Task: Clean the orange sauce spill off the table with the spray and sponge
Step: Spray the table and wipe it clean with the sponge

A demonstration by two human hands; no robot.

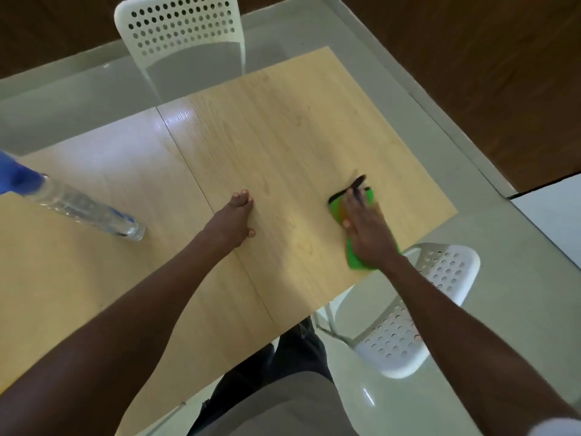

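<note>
My right hand lies flat on a green sponge with a black edge, pressing it onto the light wooden table near the right edge. An orange tint shows on the sponge by my fingers. My left hand rests palm down on the table's middle, fingers together, holding nothing. The clear spray bottle with a blue head stands at the left, apart from both hands. No orange spill shows on the bare wood.
A white perforated chair stands at the table's far side. A second white chair sits at the near right, just below the sponge. Pale floor tiles surround the table. My legs show beneath the near edge.
</note>
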